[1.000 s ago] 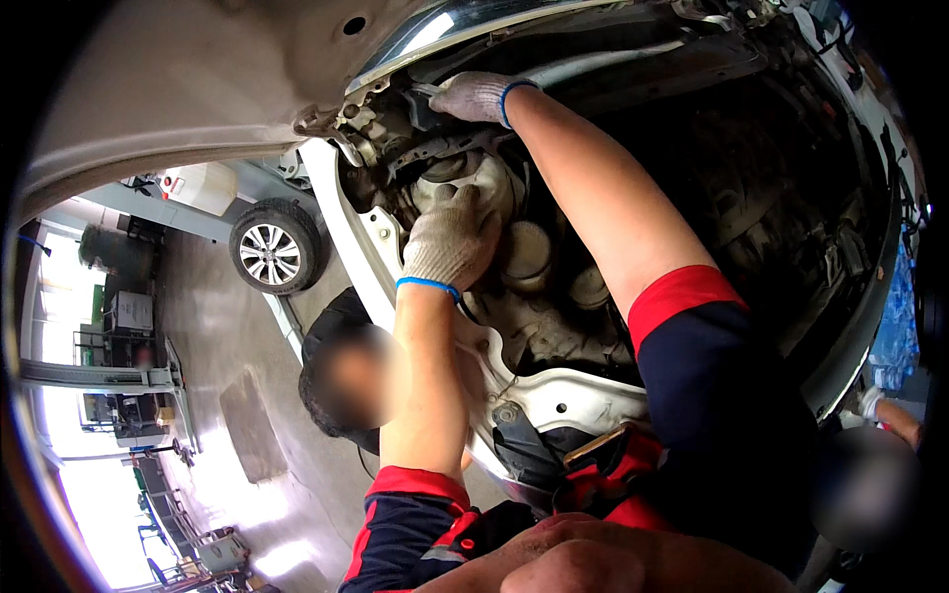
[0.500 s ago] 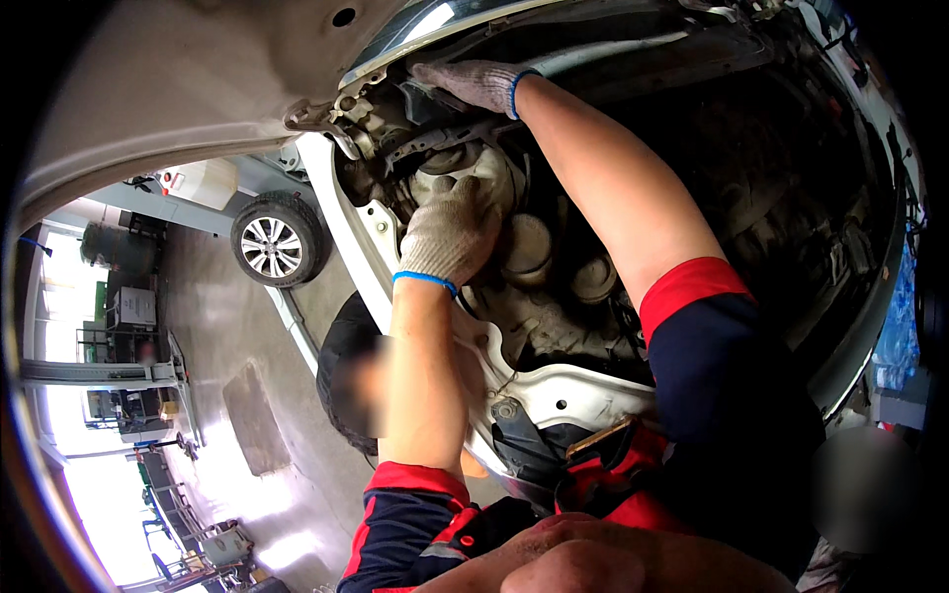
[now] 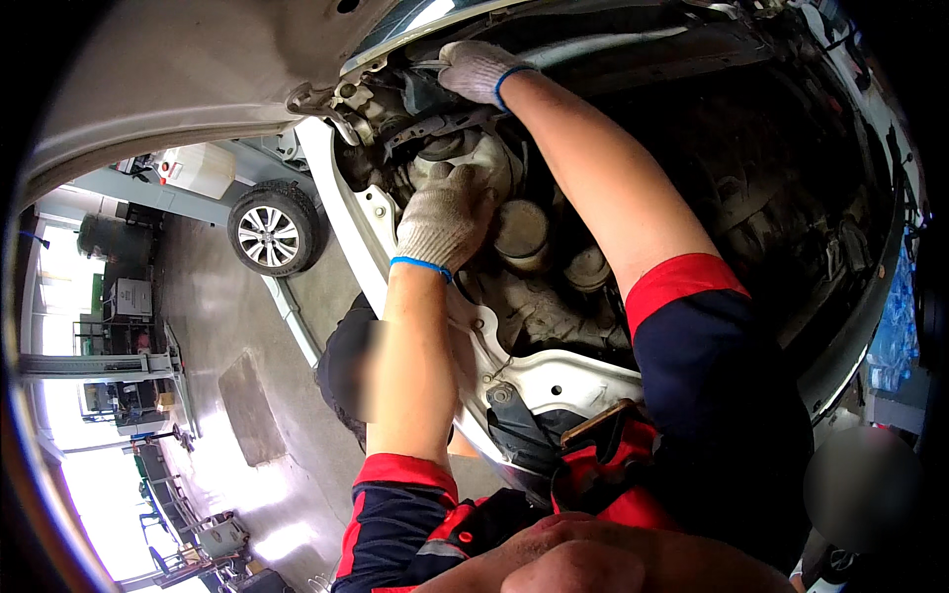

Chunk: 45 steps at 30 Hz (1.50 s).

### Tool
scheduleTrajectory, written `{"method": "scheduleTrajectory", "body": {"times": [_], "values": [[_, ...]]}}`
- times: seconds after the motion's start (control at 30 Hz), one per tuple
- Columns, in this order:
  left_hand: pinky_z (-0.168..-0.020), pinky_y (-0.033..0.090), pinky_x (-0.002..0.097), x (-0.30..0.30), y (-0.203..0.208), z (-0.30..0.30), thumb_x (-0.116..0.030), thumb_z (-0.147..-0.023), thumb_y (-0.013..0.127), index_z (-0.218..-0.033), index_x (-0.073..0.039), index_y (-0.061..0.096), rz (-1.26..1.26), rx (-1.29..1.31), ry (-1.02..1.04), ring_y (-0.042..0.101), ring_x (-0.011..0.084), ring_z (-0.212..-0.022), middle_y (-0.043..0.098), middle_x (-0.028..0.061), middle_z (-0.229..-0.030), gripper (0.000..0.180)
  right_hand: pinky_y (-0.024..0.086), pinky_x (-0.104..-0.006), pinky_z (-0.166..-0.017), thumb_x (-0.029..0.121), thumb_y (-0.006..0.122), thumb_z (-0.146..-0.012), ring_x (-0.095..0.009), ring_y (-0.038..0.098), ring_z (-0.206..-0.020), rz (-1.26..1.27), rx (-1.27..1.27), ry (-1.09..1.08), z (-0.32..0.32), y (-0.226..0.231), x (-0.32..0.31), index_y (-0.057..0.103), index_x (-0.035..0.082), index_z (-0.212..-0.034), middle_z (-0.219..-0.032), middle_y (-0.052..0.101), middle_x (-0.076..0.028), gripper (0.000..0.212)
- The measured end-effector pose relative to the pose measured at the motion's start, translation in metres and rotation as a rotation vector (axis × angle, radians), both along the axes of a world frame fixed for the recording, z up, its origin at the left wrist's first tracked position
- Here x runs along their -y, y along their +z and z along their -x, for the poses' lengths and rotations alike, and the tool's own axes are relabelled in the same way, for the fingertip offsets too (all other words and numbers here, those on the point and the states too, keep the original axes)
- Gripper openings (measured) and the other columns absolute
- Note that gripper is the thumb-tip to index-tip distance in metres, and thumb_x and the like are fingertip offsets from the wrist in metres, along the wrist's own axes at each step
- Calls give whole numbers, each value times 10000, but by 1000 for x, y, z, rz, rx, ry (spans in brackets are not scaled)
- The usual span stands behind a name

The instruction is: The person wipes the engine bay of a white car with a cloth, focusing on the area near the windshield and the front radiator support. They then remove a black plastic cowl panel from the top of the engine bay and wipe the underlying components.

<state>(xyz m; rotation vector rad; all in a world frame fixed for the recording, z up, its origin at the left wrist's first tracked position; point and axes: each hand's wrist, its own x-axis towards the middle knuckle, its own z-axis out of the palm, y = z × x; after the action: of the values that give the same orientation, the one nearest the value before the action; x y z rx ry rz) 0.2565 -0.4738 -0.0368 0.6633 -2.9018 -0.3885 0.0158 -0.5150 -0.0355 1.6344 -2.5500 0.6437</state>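
Both my hands are in knitted work gloves with blue cuffs, reaching into a car's open engine bay. My left hand (image 3: 445, 219) rests with curled fingers against the pale, dirty strut tower (image 3: 491, 163); anything in its fingers is hidden. Farther in, at the base of the windshield, my right hand (image 3: 478, 73) is closed beside a dark plastic piece (image 3: 423, 96). What it grips cannot be made out. A dark curved bracket (image 3: 435, 127) lies between the hands. Two round dusty caps, a larger one (image 3: 522, 229) and a smaller one (image 3: 588, 267), sit nearer me.
The raised hood (image 3: 198, 89) hangs over the left side. Along the bay runs the white fender edge (image 3: 341, 212), with another person's dark cap (image 3: 346, 361) beside it. A wheel (image 3: 272, 229) stands on the floor beyond. A phone-like object (image 3: 598, 423) sticks out at my chest.
My right hand has drawn back slightly to the right, and its outstretched fingers have curled in. My left hand stays at the strut tower. The view has shifted a little.
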Motion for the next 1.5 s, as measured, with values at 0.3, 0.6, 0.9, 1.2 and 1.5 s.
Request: {"method": "scheduleTrajectory", "body": {"times": [0.3, 0.6, 0.9, 1.2, 1.5], "values": [[-920, 530, 558, -2, 1, 4, -372, -961, 627, -1284, -49, 612, -3, 8, 3, 645, 479, -1091, 599, 299, -1278, 458, 611, -511, -774, 102, 552, -974, -325, 757, -957, 48, -317, -88, -3, 30, -26, 713, 20, -1099, -999, 752, -215, 220], [-899, 537, 560, -1, 3, 1, -385, -956, 630, -1252, -42, 619, -42, -22, -4, 661, 481, -1055, 659, 295, -1185, 454, 575, -516, -854, 172, 537, -971, -388, 718, -999, -38, -421, -23, 12, 86, -94, 690, 19, -1142, -1063, 716, -233, 276], [-897, 539, 559, -3, 9, 2, -402, -960, 624, -1281, -29, 578, -5, 21, 26, 662, 478, -1059, 641, 309, -1225, 495, 558, -468, -789, 327, 588, -1016, -329, 723, -916, 140, -104, 86, -32, 103, -114, 628, 27, -1125, -967, 714, -181, 321], [-1019, 516, 472, -1, 11, 6, -375, -886, 759, -1504, 43, 370, 87, -499, 263, 617, 453, -1221, 626, 312, -1309, 841, 564, -298, -724, 238, 630, -1036, -146, 684, -862, 349, 727, 373, -25, 121, -152, 696, 14, -1133, -986, 727, -57, 253], [-1085, 492, 419, -5, 11, -6, -431, -829, 864, -1628, 4, 98, -178, -867, 30, 590, 316, -1304, 569, 268, -1434, 1189, 510, -280, -659, 325, 553, -1077, -121, 578, -862, 235, 1029, 97, -34, 136, -180, 681, 55, -1106, -982, 651, -33, 300]]}}
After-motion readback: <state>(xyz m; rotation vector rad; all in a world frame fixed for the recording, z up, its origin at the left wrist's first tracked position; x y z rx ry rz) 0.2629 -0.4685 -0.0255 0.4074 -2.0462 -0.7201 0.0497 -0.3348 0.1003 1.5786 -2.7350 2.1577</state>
